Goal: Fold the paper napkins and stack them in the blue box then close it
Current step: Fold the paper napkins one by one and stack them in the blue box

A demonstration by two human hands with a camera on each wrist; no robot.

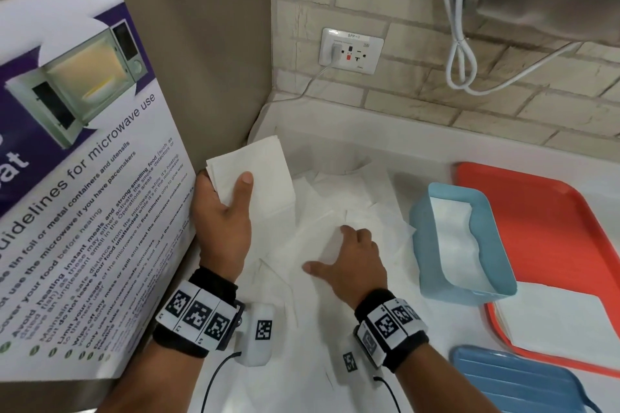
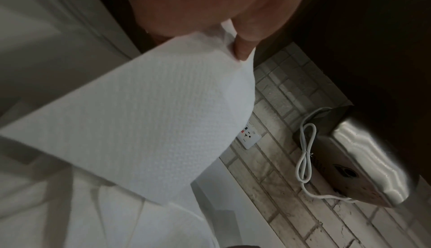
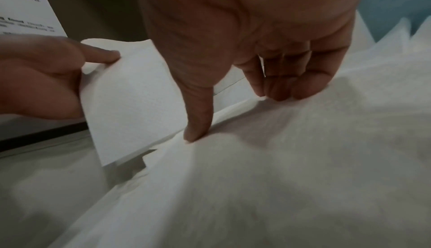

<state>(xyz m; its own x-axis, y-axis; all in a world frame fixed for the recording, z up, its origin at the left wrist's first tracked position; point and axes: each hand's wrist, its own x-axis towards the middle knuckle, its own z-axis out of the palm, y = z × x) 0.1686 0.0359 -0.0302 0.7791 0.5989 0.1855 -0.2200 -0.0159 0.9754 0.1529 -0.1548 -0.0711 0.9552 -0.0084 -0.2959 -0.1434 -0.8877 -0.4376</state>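
My left hand point(image 1: 228, 201) holds a small stack of folded white napkins point(image 1: 258, 168) upright above the counter's left side, thumb on the front and fingers behind. The left wrist view shows the same folded stack point(image 2: 144, 122) pinched at its top corner. My right hand point(image 1: 349, 255) rests on the loose napkins point(image 1: 362, 204) spread over the counter, thumb stretched out to the left and bent fingertips point(image 3: 279, 93) touching the paper. The open blue box point(image 1: 432, 265) stands to the right with white napkins point(image 1: 456, 245) inside it. Its blue lid point(image 1: 516, 382) lies at the front right.
An orange tray point(image 1: 553, 211) sits behind and right of the box, with a flat white napkin pile point(image 1: 557, 315) on it. A large microwave poster board point(image 1: 84, 178) stands close on the left. On the tiled back wall are a socket point(image 1: 350, 50) and a hanging cable point(image 1: 463, 54).
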